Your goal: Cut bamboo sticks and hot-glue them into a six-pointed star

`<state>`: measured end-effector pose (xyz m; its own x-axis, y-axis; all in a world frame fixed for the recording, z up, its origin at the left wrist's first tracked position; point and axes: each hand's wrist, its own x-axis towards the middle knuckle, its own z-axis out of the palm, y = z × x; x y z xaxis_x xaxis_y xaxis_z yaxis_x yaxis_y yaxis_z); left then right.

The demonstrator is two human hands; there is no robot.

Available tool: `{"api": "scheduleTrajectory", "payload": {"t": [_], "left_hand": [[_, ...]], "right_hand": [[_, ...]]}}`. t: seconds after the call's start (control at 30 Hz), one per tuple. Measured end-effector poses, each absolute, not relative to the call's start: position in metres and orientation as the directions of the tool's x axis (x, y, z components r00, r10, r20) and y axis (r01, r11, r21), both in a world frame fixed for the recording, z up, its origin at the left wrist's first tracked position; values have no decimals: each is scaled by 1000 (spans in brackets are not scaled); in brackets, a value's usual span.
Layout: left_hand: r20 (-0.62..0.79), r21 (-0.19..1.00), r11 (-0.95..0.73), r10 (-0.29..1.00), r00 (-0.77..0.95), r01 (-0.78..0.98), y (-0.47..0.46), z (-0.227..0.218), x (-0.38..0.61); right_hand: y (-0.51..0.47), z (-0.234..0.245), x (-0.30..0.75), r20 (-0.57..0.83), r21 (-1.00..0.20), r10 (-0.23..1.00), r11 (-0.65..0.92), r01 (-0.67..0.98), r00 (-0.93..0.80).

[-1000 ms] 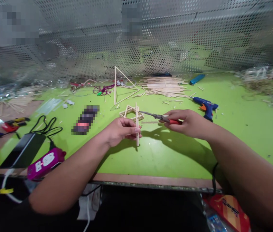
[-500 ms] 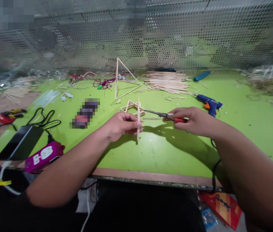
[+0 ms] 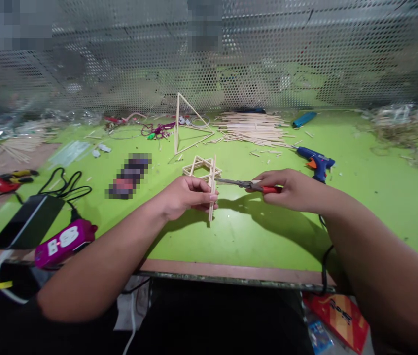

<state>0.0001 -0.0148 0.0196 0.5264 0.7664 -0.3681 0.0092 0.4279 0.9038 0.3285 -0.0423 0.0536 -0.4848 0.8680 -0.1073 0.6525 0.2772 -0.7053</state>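
Note:
My left hand (image 3: 187, 197) is closed on a pair of thin wooden sticks (image 3: 212, 190), held upright just above the green table (image 3: 253, 231). My right hand (image 3: 286, 190) grips red-handled pliers (image 3: 248, 185), whose metal jaws point left and reach the sticks. Just behind the sticks lies a small frame of glued sticks (image 3: 201, 167).
A tall stick triangle (image 3: 189, 125) and a pile of loose sticks (image 3: 255, 129) lie at the back. A blue glue gun (image 3: 316, 160) rests to the right. At the left edge are a black box (image 3: 27, 222), a pink power strip (image 3: 64, 241) and cables.
The sticks in my left hand have tilted slightly. The pliers' jaws have dropped a little against the sticks. Both hands stay in about the same place.

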Motion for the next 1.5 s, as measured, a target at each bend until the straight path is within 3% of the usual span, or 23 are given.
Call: {"api": "scheduleTrajectory", "payload": {"t": [1.0, 1.3, 1.5], "left_hand": [[-380, 908, 413, 740, 554, 72, -16, 16, -2], [-395, 905, 414, 743, 541, 92, -15, 21, -1], [-366, 919, 387, 775, 515, 71, -16, 20, -1]], "right_hand": [[-46, 55, 326, -135, -734, 844, 267, 625, -519], [-49, 58, 322, -208, -686, 893, 158, 710, -400], [-52, 55, 318, -89, -640, 937, 206, 740, -337]]}}
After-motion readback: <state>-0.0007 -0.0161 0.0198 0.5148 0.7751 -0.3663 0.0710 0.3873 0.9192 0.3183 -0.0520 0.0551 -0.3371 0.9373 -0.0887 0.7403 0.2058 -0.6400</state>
